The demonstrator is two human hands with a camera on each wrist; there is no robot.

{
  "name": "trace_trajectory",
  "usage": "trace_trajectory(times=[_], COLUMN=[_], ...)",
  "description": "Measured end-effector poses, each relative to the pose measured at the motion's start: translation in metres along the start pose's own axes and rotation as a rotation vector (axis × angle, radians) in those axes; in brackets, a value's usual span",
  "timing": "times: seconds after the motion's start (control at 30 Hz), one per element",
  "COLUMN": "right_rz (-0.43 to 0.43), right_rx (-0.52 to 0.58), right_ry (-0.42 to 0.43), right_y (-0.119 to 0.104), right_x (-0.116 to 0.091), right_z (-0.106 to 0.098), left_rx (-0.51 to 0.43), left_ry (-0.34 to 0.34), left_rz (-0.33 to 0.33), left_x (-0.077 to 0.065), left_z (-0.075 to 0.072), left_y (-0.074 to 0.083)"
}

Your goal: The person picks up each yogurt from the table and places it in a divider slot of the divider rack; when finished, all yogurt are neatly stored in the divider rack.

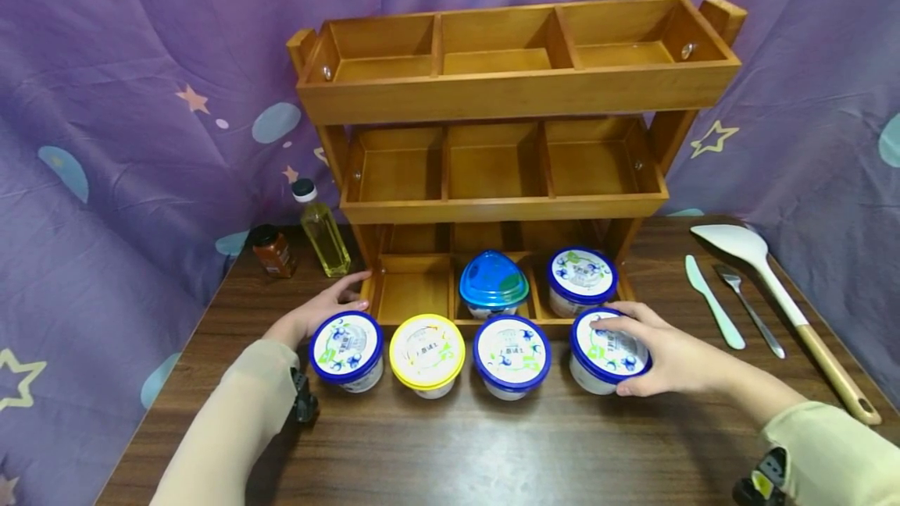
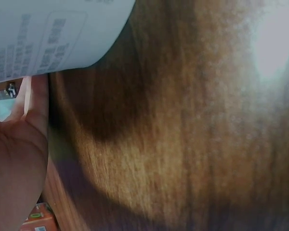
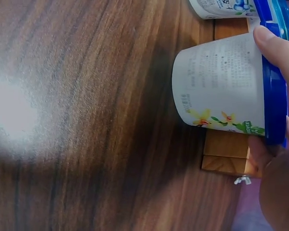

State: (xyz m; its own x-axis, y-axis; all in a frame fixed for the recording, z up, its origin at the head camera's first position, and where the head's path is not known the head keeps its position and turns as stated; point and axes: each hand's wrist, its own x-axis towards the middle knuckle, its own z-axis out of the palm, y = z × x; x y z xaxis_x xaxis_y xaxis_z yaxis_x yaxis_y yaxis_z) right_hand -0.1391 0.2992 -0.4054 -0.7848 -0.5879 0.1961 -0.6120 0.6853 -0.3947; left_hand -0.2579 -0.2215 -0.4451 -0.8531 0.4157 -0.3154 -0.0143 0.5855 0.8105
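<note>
My right hand (image 1: 664, 350) grips a blue-lidded yogurt tub (image 1: 610, 346) at its lid, thumb on the near side and fingers across the far side. That tub (image 3: 221, 86) appears side-on in the right wrist view. My left hand (image 1: 329, 309) touches the lower left end of the wooden rack (image 1: 520, 100), fingers extended. Just in front of that hand is another blue-lidded tub (image 1: 347, 350). A yellow-lidded tub (image 1: 427, 354) and a third blue-lidded tub (image 1: 512, 354) complete the front row. In the rack's bottom tier sit a blue triangular-lidded tub (image 1: 494, 283) and a round blue-lidded tub (image 1: 582, 276).
An oil bottle (image 1: 325, 233) and a small red-brown jar (image 1: 273, 251) stand left of the rack. To its right lie a pale green knife (image 1: 713, 303), a fork (image 1: 751, 311) and a white spatula (image 1: 780, 287) with a wooden handle. A purple cloth (image 1: 141, 100) hangs behind.
</note>
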Motion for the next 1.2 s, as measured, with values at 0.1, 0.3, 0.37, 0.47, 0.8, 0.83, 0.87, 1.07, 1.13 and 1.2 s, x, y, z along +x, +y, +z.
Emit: trace_trajectory(times=[0.1, 0.3, 0.37, 0.47, 0.8, 0.83, 0.87, 1.07, 1.13, 1.2], right_rz=[0.007, 0.009, 0.008, 0.000, -0.002, -0.007, -0.015, -0.029, -0.033, -0.051], right_rx=[-0.012, -0.028, -0.033, -0.038, -0.041, -0.034, -0.027, 0.017, 0.032, 0.041], right_ry=[0.012, 0.041, 0.047, 0.052, 0.051, 0.057, 0.064, 0.092, 0.096, 0.105], right_y=[0.001, -0.001, -0.003, -0.008, -0.030, -0.032, -0.034, -0.049, -0.054, -0.060], right_x=[0.000, -0.001, 0.000, 0.002, 0.019, 0.022, 0.024, 0.042, 0.049, 0.056], right_z=[0.001, -0.004, -0.008, -0.016, -0.040, -0.042, -0.044, -0.055, -0.057, -0.058], left_rx=[-0.001, 0.006, 0.009, 0.008, -0.005, -0.008, -0.012, -0.004, 0.000, 0.000], left_ry=[0.000, -0.002, -0.002, -0.002, -0.008, -0.009, -0.009, 0.001, 0.002, 0.003], left_rz=[0.002, 0.008, 0.011, 0.014, 0.007, 0.003, 0.000, 0.005, 0.007, 0.007], left_x=[0.000, 0.000, 0.000, -0.001, -0.009, -0.009, -0.010, 0.002, 0.003, 0.003], left_z=[0.000, 0.000, 0.000, 0.000, 0.000, 0.000, 0.001, 0.000, 0.000, 0.000], left_y=[0.000, 0.001, 0.001, 0.002, 0.015, 0.016, 0.017, 0.000, -0.002, -0.002])
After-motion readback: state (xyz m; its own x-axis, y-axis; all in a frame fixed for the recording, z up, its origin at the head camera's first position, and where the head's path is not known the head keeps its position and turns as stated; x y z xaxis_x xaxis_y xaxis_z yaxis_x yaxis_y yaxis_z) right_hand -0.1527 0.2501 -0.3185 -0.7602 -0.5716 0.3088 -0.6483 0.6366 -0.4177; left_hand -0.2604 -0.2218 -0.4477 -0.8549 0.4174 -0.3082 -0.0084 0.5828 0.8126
